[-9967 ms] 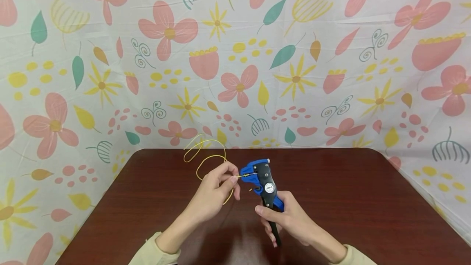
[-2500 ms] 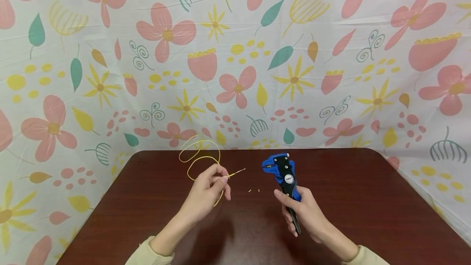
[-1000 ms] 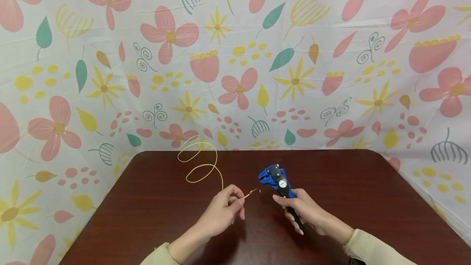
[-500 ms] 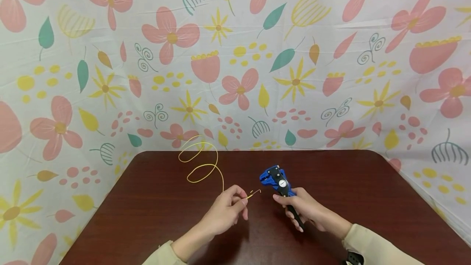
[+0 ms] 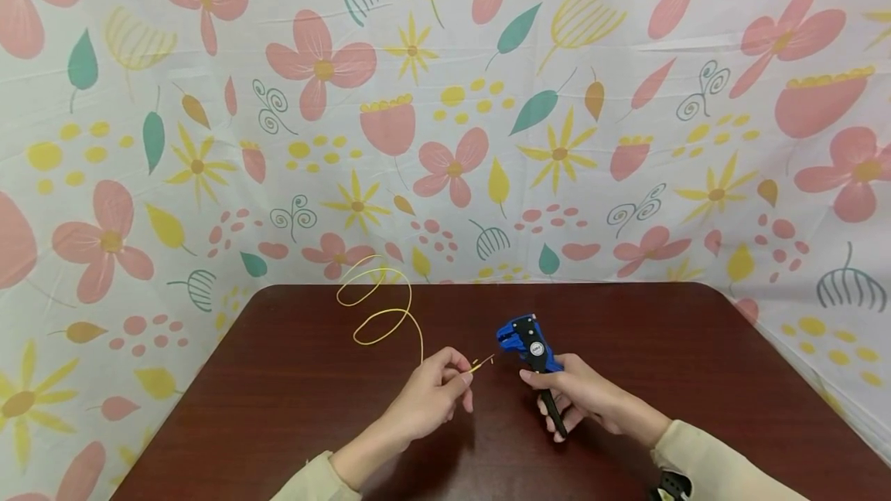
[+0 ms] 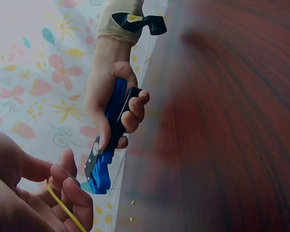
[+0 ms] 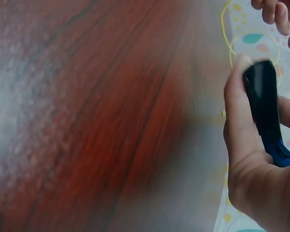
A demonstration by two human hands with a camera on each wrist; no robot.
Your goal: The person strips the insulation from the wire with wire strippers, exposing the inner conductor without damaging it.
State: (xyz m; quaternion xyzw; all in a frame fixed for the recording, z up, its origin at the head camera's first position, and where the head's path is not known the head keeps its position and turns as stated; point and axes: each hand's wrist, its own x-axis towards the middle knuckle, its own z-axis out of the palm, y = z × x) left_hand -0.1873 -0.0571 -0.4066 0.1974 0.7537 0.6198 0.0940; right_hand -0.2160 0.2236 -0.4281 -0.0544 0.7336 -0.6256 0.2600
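Note:
My left hand (image 5: 428, 394) pinches a thin yellow wire (image 5: 421, 342) between thumb and fingertips near its end. Past the fingertips shows a short yellow stretch, then a fine bare tip pointing right. My right hand (image 5: 588, 394) grips a blue and black wire stripper (image 5: 536, 348), its head up and tilted left, a little apart from the wire's tip. In the left wrist view, the fingers wrap the stripper's handles (image 6: 117, 113). The right wrist view shows the black handle (image 7: 263, 94) in my palm; the tool's head is out of that view.
Two tiny yellow insulation bits (image 6: 133, 202) lie on the dark red-brown table (image 5: 313, 393). The wire's loops trail behind my left hand toward the table's back edge. A flowered cloth (image 5: 452, 168) hangs behind the table.
Ten seconds ago the wire's end sat in the stripper's head; now it is out, with a bare tip. A second yellow bit lies on the table. Both hands are lower, the stripper farther right.

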